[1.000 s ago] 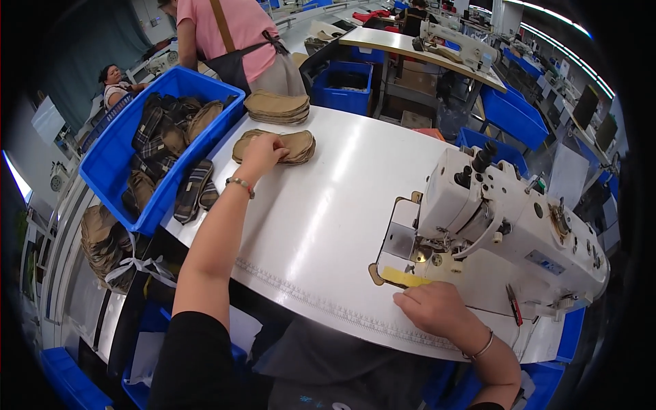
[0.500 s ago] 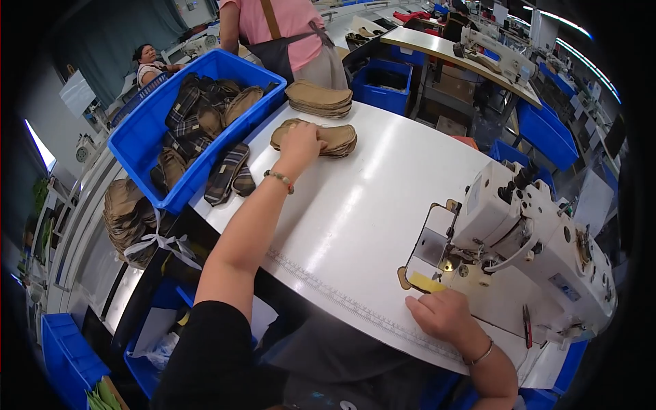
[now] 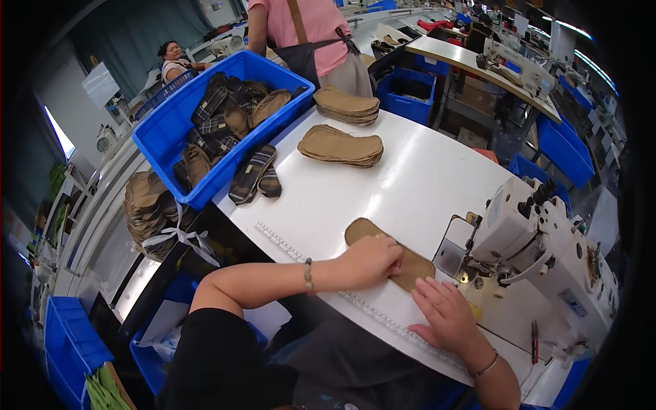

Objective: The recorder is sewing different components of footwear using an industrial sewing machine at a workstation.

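Note:
A brown sole-shaped fabric piece (image 3: pixel 413 268) lies slantwise on the white sewing table (image 3: pixel 328 212), left of the sewing machine (image 3: pixel 512 232). Over its middle is my left hand (image 3: pixel 365 263), fingers curled and closed on it. My right hand (image 3: pixel 447 314) is open, with its fingers stretched out and their tips touching the near end of the piece. Two stacks of similar brown pieces, a nearer stack (image 3: pixel 342 145) and a farther stack (image 3: pixel 347 104), lie toward the back of the table. Part of a yellow patch (image 3: pixel 474 312) shows behind my right hand.
A blue bin (image 3: pixel 164 160) of brown and plaid pieces stands at the left edge, with plaid pieces (image 3: pixel 255 176) beside it. Red-handled snips (image 3: pixel 535 340) lie right of my right hand. A printed ruler (image 3: pixel 369 307) runs along the front edge. A person in pink (image 3: pixel 328 51) stands behind.
My left hand has come from the nearer stack toward the machine, bringing a brown piece. My right hand's fingers have straightened and meet its end. The whole view has shifted slightly.

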Demonstrator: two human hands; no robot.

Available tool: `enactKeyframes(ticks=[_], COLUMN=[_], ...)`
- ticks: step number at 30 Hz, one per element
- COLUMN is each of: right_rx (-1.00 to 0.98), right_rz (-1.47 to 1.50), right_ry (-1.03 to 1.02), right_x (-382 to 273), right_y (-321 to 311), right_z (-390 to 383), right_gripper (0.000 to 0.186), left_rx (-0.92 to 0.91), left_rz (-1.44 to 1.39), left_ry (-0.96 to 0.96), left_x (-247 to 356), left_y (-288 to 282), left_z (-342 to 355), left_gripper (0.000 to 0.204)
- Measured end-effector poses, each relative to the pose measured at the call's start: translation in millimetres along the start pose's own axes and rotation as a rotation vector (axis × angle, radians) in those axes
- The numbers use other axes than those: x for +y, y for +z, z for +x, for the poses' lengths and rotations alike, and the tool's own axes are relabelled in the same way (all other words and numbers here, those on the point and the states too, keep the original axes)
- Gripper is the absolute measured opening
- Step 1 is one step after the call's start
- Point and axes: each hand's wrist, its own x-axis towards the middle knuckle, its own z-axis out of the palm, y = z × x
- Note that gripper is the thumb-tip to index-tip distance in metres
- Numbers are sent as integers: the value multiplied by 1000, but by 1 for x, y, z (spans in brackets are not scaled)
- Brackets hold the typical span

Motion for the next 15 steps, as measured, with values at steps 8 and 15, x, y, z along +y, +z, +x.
enactKeyframes(ticks=[8,15], right_rx=[-144,-106], right_rz=[-61,-59], right_ry=[16,6], right_x=[12,13], right_y=[12,14], right_z=[-22,-21], right_gripper=[60,56], left_rx=[352,112], left_rz=[626,777], left_ry=[-407,-1149], left_x=[-54,-125], left_y=[-94,-146], left_z=[-33,-90], left_gripper=[18,53])
